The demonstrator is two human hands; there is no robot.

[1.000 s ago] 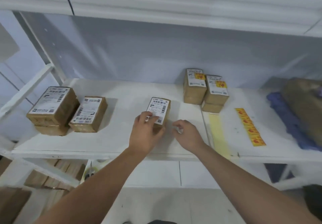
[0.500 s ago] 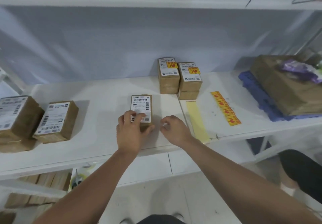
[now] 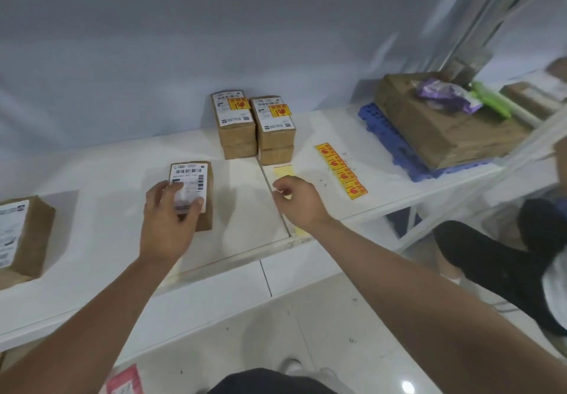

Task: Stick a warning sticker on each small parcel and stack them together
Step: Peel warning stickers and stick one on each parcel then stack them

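A small brown parcel (image 3: pixel 196 179) with a white barcode label lies on the white shelf (image 3: pixel 116 185). My left hand (image 3: pixel 170 219) rests on its near end, fingers and thumb spread over the label. My right hand (image 3: pixel 296 199) hovers to the right with loosely curled fingers and holds nothing. It is over a pale yellow backing strip (image 3: pixel 282 171). A strip of yellow and red warning stickers (image 3: pixel 341 170) lies further right. Two short stacks of stickered parcels (image 3: pixel 236 127) (image 3: pixel 276 131) stand side by side at the back.
Another labelled parcel (image 3: pixel 21 240) without a sticker sits at the far left. A large brown package (image 3: pixel 441 130) with purple and green wrappers lies on a blue pallet (image 3: pixel 395 145) at the right. A seated person's dark legs (image 3: pixel 491 258) are beside the shelf's right end.
The view has swung right and down. My right hand has moved right, away from the parcel and over the backing strip. My left hand stays on the parcel.
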